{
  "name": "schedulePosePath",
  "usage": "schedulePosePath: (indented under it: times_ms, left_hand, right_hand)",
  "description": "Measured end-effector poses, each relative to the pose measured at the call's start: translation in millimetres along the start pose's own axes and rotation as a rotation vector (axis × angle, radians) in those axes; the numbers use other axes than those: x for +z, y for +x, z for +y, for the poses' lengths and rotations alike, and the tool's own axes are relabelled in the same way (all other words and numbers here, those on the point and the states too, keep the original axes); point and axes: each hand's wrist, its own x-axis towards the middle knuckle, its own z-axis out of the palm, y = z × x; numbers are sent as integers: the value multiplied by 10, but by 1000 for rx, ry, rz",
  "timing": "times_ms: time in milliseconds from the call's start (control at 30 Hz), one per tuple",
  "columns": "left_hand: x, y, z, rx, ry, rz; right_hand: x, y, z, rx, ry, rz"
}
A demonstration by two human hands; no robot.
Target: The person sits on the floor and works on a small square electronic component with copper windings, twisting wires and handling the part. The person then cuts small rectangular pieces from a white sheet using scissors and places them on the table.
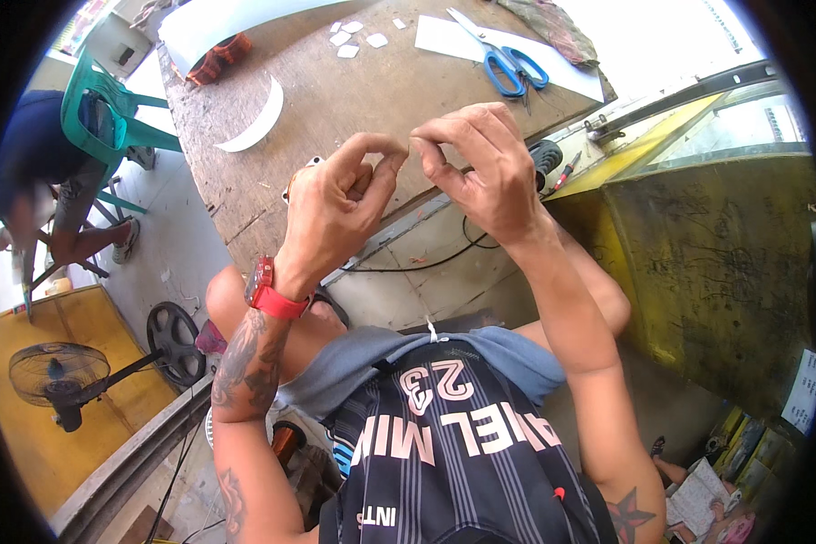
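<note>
My left hand [343,201] and my right hand [485,170] are raised close together above the near edge of a wooden table [326,100]. On each, thumb and fingertips are pressed into a pinch. Whatever sits between the fingertips, if anything, is too small or hidden to make out. A white crescent-shaped piece [261,121] lies on the table beyond my left hand. Past my right hand, scissors with blue handles [506,80] rest partly on a white sheet [571,82]. Several small white cut pieces [347,52] are scattered farther back.
A large white sheet [195,32] and an orange-and-black item [219,59] lie at the far left. A crumpled cloth [548,27] is at the far right corner. Left of the table are a person bending by a green chair [109,118] and a black fan [61,376]. A yellow panel [712,263] stands right.
</note>
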Motion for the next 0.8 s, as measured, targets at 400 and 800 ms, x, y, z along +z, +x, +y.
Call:
schedulePosePath:
  times_ms: [400,800]
  left_hand:
    - [12,0,16,13,-24,55]
    - [-29,27,49,-79,-85,-32]
  right_hand:
    - [24,-10,6,-128,-12,0]
    - [-176,-130,-23,-41,34,-32]
